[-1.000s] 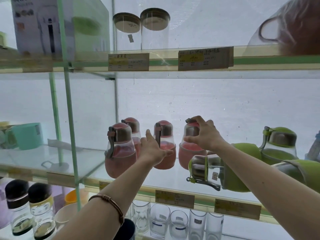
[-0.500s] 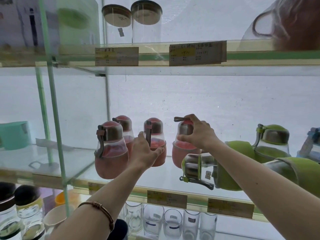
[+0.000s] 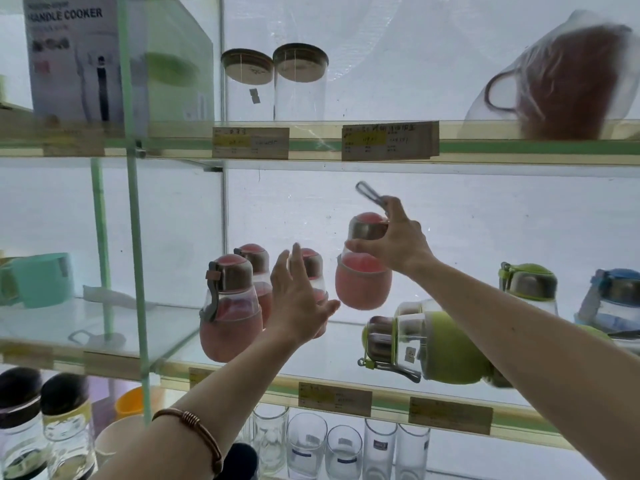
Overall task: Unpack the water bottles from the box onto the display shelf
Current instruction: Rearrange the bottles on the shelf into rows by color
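Standing upright on the glass display shelf (image 3: 311, 355): three pink bottles (image 3: 230, 317) clustered at left, one green bottle (image 3: 528, 285) and a blue bottle (image 3: 613, 299) at right. Lying on its side between them: another green bottle (image 3: 440, 344).

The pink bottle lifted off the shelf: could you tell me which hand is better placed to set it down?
Right. The right hand already grips the pink bottle by its cap, clear of the glass shelf. The left hand is open, holding nothing.

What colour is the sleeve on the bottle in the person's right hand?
Pink, on the held bottle gripped by the right hand; head view.
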A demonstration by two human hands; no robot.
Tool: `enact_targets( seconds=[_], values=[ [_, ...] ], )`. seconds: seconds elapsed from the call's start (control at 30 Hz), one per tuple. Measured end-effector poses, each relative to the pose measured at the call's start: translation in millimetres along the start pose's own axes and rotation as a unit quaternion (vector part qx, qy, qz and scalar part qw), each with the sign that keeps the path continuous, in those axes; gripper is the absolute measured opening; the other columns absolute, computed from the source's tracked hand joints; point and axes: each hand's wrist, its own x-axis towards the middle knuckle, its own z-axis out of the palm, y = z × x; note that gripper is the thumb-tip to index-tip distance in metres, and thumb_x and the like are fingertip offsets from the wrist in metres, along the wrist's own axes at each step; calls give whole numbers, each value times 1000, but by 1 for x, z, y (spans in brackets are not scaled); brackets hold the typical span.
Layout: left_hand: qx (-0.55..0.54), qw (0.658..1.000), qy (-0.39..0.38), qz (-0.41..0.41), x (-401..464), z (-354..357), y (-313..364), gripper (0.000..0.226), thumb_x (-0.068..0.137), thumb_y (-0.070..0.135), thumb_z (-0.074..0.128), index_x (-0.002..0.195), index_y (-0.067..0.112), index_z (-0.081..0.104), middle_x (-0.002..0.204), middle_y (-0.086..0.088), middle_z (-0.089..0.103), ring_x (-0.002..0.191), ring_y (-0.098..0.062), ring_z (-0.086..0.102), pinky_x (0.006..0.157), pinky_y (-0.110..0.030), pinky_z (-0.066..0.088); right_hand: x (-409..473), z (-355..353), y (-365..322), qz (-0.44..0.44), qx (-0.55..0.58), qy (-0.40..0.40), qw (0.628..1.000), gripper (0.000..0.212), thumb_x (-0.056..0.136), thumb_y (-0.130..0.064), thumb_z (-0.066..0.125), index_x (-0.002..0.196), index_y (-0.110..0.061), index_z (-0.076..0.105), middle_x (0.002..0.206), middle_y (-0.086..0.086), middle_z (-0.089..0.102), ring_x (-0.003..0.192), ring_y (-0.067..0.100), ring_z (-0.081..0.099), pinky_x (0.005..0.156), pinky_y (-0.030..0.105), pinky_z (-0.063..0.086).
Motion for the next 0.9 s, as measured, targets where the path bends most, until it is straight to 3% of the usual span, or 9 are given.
enact_targets(
  seconds=[0.07,0.13,0.27,0.37,0.57,0.77,0.9],
  values=[
    [54,996,-1,64,-5,-10,12,117,75,49,73,150,17,-11,155,-8,-1,144,-25,1,116,-38,14,-5,-6,-14,0,-9,10,1000,87,69,-45,81,134,-21,30,124,9,55,110,29,55,88,40,49],
    [68,993,-15,95,-11,-18,24,121,69,59,73,150,16,-5,152,-9,12,140,-25,12,114,-38,21,-12,-8,-25,8,-6,17,1000,87,67,-50,81,132,-20,32,126,8,55,113,29,54,88,39,48],
    [-9,998,0,62,-20,-28,34,113,62,62,76,147,22,12,142,-4,32,130,-21,32,100,-38,39,-32,-3,-48,19,-8,-1,1000,78,65,-54,80,123,-21,39,116,4,57,106,27,56,84,37,49],
    [-29,999,2,32,-29,-36,30,109,60,60,78,142,20,20,138,-2,37,126,-19,38,97,-35,41,-49,7,-61,23,-9,-18,1000,77,65,-56,79,120,-19,39,105,1,58,99,25,58,84,39,51],
    [-64,997,-36,4,-46,-44,10,98,55,54,82,133,20,34,122,1,49,114,-19,48,94,-43,48,-72,26,-62,41,-25,-41,998,76,66,-60,76,118,-19,37,104,2,58,95,26,61,80,45,56],
    [-145,987,-62,-15,-57,-39,-5,80,61,25,86,127,19,40,114,4,50,106,-14,52,82,-21,47,-77,36,-52,41,-11,-112,993,62,76,-52,72,118,-20,41,109,6,58,95,27,62,75,46,58],
    [-153,985,-76,-38,-52,-34,-13,82,66,22,84,132,14,38,117,1,50,109,-15,52,72,-9,41,-73,38,-45,9,5,-141,990,52,84,-40,66,127,-20,44,111,2,56,96,22,59,82,39,54]
  ],
)
